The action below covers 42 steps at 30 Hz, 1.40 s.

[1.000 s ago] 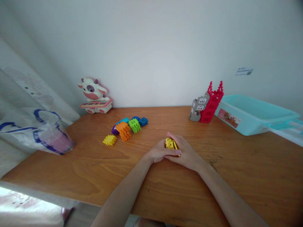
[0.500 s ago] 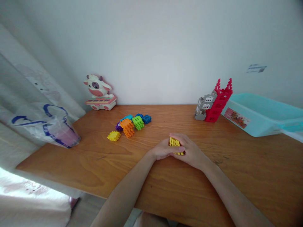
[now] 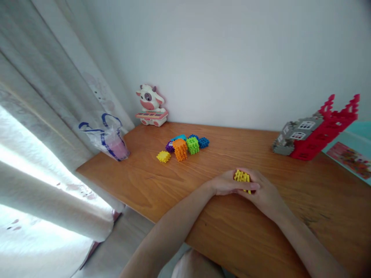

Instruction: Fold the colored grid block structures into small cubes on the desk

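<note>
Both hands meet over the wooden table, closed around a stack of yellow interlocking building pieces (image 3: 242, 176). My left hand (image 3: 227, 183) grips it from the left, with a thumb lying across the near side. From the right, my right hand (image 3: 262, 191) wraps round the same stack, and its fingers hide part of the yellow. Off to the left lies a smaller yellow piece (image 3: 164, 156). Beside that stand an orange stack (image 3: 180, 150), a green stack (image 3: 193, 145), a blue one (image 3: 203, 142), a purple one (image 3: 169, 146) and a light-blue one (image 3: 179, 137).
A red and grey castle-like structure (image 3: 311, 135) stands at the right, before a turquoise bin (image 3: 359, 143). At the back left sits a cow toy with a keyboard (image 3: 152, 110). A plastic bag with a pink drink (image 3: 116, 146) stands by the curtain (image 3: 66, 127).
The camera view has turned left, so the table's things appear further right and the bin is partly cut off. Both hands keep hold of the yellow stack.
</note>
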Each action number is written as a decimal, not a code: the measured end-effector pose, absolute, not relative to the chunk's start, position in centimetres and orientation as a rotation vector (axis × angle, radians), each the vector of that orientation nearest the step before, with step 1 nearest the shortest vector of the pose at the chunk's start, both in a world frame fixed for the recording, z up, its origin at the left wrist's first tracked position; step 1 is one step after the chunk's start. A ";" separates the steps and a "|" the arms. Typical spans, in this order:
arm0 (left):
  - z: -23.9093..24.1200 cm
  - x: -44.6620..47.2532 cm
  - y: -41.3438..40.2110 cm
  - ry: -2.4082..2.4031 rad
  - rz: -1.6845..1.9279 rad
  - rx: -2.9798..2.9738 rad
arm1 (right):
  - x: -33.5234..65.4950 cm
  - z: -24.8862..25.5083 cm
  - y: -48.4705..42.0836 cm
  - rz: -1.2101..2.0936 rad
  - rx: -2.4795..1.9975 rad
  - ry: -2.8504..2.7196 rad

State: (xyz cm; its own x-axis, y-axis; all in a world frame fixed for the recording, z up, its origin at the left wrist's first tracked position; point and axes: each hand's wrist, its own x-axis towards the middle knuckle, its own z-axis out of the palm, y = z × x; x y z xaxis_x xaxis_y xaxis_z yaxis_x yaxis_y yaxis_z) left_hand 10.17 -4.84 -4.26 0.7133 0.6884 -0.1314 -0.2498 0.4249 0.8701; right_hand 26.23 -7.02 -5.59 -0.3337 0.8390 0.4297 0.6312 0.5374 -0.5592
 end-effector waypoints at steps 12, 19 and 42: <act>-3.6 10.1 -5.2 0.471 0.580 1.202 | 27.9 -6.6 -6.6 0.355 -1.206 -2.068; -3.1 10.3 -5.5 0.632 0.664 1.501 | 28.2 -7.2 -6.3 0.219 -1.250 -2.053; -4.2 10.7 -4.7 0.848 0.960 1.123 | 26.2 -6.6 -6.9 1.072 -1.104 -1.436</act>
